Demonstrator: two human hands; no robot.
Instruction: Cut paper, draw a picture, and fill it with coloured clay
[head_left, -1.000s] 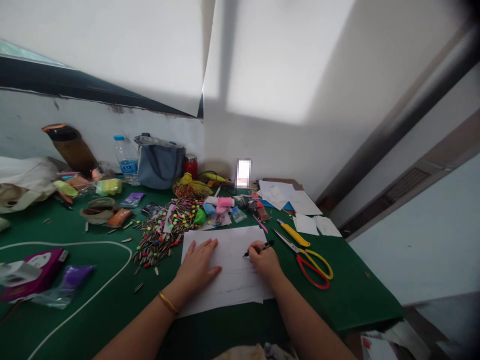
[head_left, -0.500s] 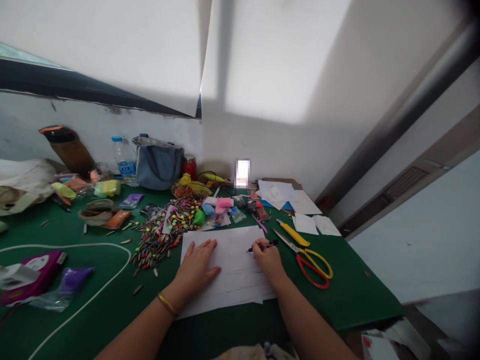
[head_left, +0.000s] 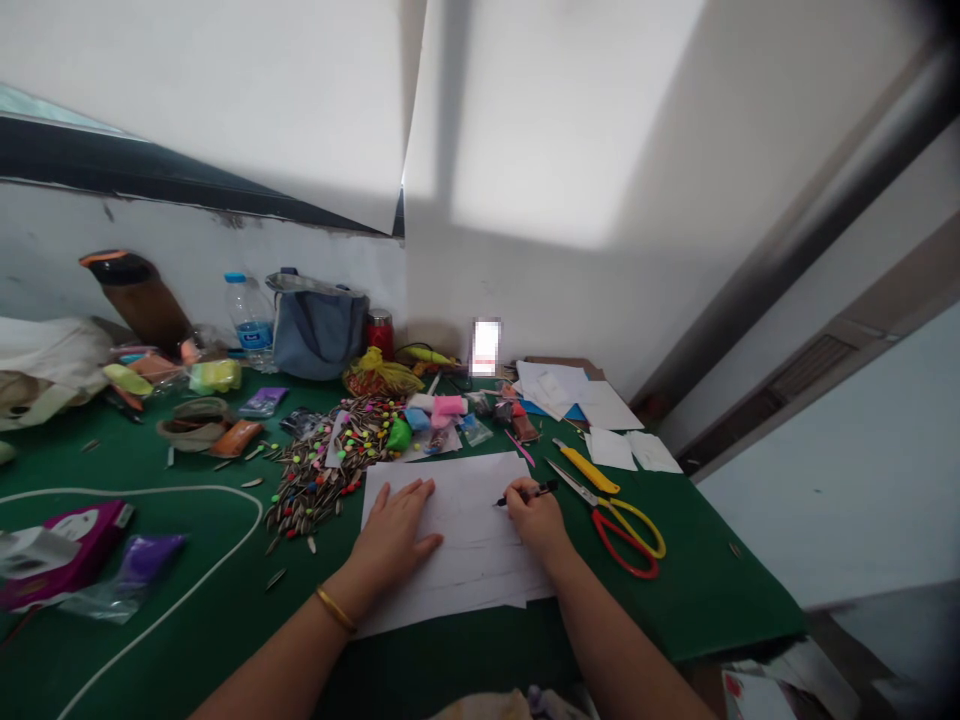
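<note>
Gripping blk pen [head_left: 538, 490], R hand [head_left: 535, 520] is on wht paper [head_left: 469, 550], w/ L hand [head_left: 396, 528] splayed flat there too.

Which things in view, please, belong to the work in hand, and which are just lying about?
In use:
black pen, in the right hand
white paper, under the left hand

Apparently just lying about:
scissors
yellow-handled tool
seed pile
blue bag
water bottle

A flask [head_left: 146, 308], bottle [head_left: 253, 332] and bag [head_left: 319, 332] stand at left; seeds [head_left: 311, 492] lie heaped left of center, scissors [head_left: 597, 504] and cutter [head_left: 591, 470] right of center, a magenta box [head_left: 91, 552] at lower left.
</note>
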